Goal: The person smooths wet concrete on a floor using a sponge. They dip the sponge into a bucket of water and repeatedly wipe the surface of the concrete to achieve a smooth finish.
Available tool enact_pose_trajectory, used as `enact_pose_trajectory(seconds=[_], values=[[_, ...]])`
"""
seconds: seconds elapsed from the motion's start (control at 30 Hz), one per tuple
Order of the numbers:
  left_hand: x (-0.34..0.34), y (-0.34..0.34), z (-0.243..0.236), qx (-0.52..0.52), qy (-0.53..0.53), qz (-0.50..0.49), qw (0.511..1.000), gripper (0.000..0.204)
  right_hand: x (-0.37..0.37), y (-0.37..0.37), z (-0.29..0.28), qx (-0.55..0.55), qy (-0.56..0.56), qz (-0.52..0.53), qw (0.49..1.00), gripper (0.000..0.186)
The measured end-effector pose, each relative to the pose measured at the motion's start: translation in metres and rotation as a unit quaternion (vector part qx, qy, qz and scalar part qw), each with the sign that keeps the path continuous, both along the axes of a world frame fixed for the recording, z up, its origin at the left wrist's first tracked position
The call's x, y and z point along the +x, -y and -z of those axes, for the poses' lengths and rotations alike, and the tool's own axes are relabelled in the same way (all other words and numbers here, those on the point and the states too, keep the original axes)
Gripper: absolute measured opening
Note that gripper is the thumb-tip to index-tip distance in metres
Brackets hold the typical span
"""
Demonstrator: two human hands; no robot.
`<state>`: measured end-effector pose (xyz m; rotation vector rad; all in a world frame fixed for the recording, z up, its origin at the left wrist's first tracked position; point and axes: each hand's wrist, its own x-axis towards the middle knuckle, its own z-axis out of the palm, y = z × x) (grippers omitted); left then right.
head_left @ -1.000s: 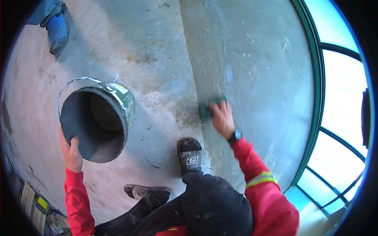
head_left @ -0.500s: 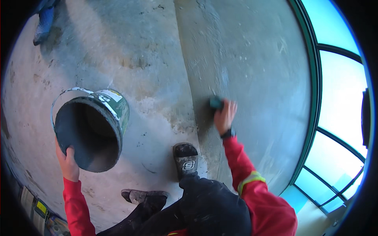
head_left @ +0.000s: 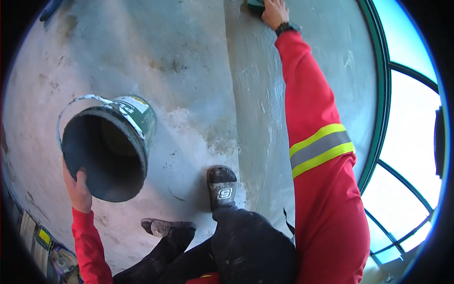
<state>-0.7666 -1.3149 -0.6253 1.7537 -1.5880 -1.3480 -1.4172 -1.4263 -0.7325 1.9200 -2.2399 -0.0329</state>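
My left hand (head_left: 78, 187) grips the lower rim of a green bucket (head_left: 150, 124), thumb inside and fingers behind it. The bucket is tilted with its mouth toward me. Its inside is grey and dark, and a white-smeared handle (head_left: 90, 97) lies across its upper side. Far out at the top, my right hand (head_left: 275, 13) is closed on a dark green block-like tool (head_left: 256, 4), partly cut off by the picture's edge. That tool is against a smooth, damp-looking grey surface (head_left: 257, 71).
A straight edge divides the damp grey surface from the paler, stained floor (head_left: 189, 94). My sandalled foot (head_left: 222, 187) stands beside that edge. Green-framed windows (head_left: 409, 113) line the right. Assorted items (head_left: 61, 260) lie at the lower left.
My right hand has moved far forward along the grey surface with the green tool, the arm now stretched out. My left hand still grips the bucket, nearly in place.
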Motion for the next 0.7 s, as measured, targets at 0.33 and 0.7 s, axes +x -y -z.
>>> enact_pose_trajectory(seconds=[0.33, 0.7], values=[[0.005, 0.009, 0.0, 0.002, -0.01, 0.019, 1.0, 0.05, 0.201, -0.503, -0.034, 0.077, 0.223, 0.177, 0.956, 0.058], [0.008, 0.007, 0.004, 0.001, -0.021, 0.027, 0.999, 0.049, 0.215, -0.461, -0.002, -0.051, 0.18, 0.264, 0.946, 0.053]])
